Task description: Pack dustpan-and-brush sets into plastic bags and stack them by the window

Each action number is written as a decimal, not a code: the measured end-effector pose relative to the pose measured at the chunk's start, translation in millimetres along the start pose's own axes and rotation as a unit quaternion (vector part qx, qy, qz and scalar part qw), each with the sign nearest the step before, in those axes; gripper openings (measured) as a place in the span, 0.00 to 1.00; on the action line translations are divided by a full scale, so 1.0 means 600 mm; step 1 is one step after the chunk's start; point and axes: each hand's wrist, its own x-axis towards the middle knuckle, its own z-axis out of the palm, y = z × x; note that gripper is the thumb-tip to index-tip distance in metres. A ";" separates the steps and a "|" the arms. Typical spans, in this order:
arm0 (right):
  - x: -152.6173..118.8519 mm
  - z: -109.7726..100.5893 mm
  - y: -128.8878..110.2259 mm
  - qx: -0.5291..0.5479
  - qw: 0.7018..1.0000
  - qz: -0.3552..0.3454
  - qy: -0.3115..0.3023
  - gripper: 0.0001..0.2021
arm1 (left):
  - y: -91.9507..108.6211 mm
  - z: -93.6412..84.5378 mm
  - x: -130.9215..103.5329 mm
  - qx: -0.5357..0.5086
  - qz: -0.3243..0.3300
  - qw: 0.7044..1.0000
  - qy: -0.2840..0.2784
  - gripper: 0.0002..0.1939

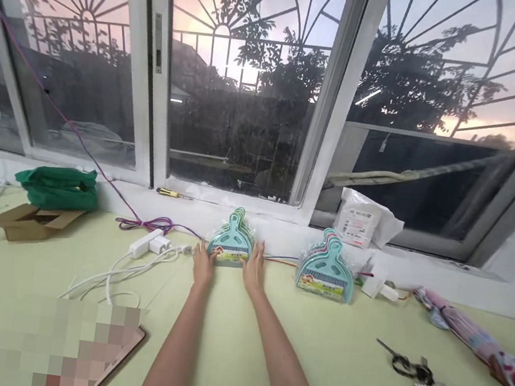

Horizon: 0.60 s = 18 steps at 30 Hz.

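Note:
A stack of small teal dustpan-and-brush sets (233,238) in clear plastic stands upright against the wall below the window. My left hand (203,265) grips its left edge, thumb on the front. From the opposite edge my right hand (253,271) holds the same stack, fingers reaching up along its side. Other colours show behind the front teal handle. To the right, a second stack of dustpan sets (327,270) leans on the wall in its wrapping, apart from both hands.
A power strip (146,243) with white cables lies left of my hands, near an open cardboard box (35,224) and green cloth bag (56,187). A screwdriver (173,193) and white package (362,219) rest on the sill. Umbrella (476,336) and phone-like device (122,355) flank the table.

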 end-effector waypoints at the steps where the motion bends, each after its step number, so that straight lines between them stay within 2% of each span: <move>1: 0.009 0.007 0.004 -0.007 1.000 0.003 -0.002 0.34 | -0.004 0.008 0.011 -0.011 -0.008 1.000 -0.020 0.32; 3: 0.019 0.012 0.007 -0.014 1.000 0.012 -0.021 0.37 | -0.010 0.019 0.024 -0.030 -0.016 0.998 -0.054 0.35; 5: 0.021 0.005 0.000 -0.015 0.999 0.014 -0.044 0.38 | -0.014 0.024 0.029 -0.042 -0.010 0.997 -0.058 0.36; 7: 0.013 -0.012 -0.014 -0.022 0.998 0.011 -0.052 0.38 | -0.013 0.023 0.026 -0.045 0.004 0.998 -0.034 0.38; 10: -0.014 -0.058 -0.033 -0.041 0.999 -0.009 -0.026 0.35 | -0.001 0.011 0.010 -0.039 0.033 0.998 0.029 0.40; 13: -0.044 -0.134 -0.022 -0.077 0.996 -0.004 0.047 0.28 | 0.023 -0.010 -0.019 -0.028 0.075 0.989 0.128 0.36; 15: -0.057 -0.203 0.011 -0.112 0.983 0.045 0.140 0.26 | 0.042 -0.023 -0.046 -0.025 0.105 0.979 0.170 0.32; 18: -0.059 -0.321 0.089 -0.159 0.928 0.147 0.303 0.25 | 0.068 -0.037 -0.093 -0.031 0.135 0.978 0.157 0.26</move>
